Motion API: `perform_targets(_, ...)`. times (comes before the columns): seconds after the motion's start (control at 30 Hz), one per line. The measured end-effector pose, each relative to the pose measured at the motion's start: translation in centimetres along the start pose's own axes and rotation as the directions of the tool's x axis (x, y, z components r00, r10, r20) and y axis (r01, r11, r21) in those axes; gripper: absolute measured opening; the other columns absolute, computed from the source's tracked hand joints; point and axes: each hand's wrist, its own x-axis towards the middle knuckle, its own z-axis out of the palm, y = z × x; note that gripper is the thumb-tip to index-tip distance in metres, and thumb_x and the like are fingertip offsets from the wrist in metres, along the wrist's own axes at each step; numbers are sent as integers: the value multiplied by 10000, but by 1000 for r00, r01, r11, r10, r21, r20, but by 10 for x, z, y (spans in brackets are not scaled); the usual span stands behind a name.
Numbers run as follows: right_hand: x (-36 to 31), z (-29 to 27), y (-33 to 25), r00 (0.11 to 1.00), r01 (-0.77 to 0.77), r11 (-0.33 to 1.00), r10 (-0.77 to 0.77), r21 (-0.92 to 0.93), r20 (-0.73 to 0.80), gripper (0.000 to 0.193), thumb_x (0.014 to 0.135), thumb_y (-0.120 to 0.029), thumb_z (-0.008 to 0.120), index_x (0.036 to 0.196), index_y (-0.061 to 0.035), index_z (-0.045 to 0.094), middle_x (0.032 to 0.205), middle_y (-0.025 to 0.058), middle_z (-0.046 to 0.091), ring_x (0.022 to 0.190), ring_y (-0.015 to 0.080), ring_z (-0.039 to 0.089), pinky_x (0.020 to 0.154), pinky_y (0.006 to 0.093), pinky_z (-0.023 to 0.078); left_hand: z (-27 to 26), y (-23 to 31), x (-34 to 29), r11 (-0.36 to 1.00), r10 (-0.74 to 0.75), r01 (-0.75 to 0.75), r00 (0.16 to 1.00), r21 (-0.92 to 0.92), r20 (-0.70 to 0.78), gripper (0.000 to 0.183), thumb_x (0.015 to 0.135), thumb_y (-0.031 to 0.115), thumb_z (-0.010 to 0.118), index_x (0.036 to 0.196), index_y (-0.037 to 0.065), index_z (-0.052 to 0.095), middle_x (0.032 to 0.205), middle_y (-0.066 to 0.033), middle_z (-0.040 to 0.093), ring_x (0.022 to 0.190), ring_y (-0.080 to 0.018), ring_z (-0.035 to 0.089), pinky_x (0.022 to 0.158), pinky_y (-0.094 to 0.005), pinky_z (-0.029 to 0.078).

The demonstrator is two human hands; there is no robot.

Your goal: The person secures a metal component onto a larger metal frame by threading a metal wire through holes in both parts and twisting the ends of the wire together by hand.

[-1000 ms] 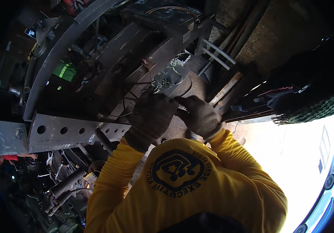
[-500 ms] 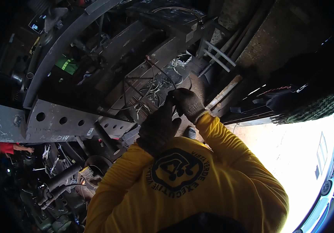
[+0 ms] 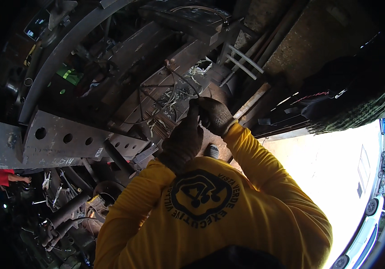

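Observation:
My gloved left hand [image 3: 184, 142] and gloved right hand [image 3: 216, 115] meet in front of my chest. Both are closed, with fingertips pressed together. A thin dark cable or rod [image 3: 184, 81] slants down from a brownish tip on the metal work surface [image 3: 188, 96] and runs into the fingers of my right hand. Whatever lies inside my left fingers is hidden by the gloves. Just beyond my left hand are a bundle of thin rods [image 3: 160, 127] and a tangle of pale strips [image 3: 171, 110].
A steel beam with round holes [image 3: 67, 138] stretches across the left, below a large curved bar [image 3: 51, 74]. A ladder-like metal frame [image 3: 242, 62] stands at the upper right. Another person's red sleeve [image 3: 2, 177] shows far left. White vehicles [image 3: 360, 244] are outside at right.
The whole view has shifted slightly, so the surroundings sit a little farther left. My hands stay together with nearly the same grip.

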Motion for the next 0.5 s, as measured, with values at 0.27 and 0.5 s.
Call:
perform_targets(0.27, -2, -3, -3, 923, 383, 780, -341, -495, 177, 350, 1069, -300, 428, 990, -24, 628, 733, 57, 592, 582, 117, 583, 537, 270, 489, -4, 8, 4, 1000, -7, 7, 999, 1, -44, 691, 973, 202, 581, 1548, 32, 237, 1160, -269, 647, 991, -442, 656, 799, -516, 523)
perform_targets(0.5, 27, -27, -3, 939, -71, 997, 78, -36, 335, 431, 1054, -369, 481, 1262, -18, 619, 916, 49, 640, 732, 134, 629, 667, 273, 525, -1, 9, -7, 955, 71, -21, 985, 297, -159, 614, 965, 253, 596, 1512, 71, 385, 1191, -196, 668, 923, -335, 676, 768, -452, 539)
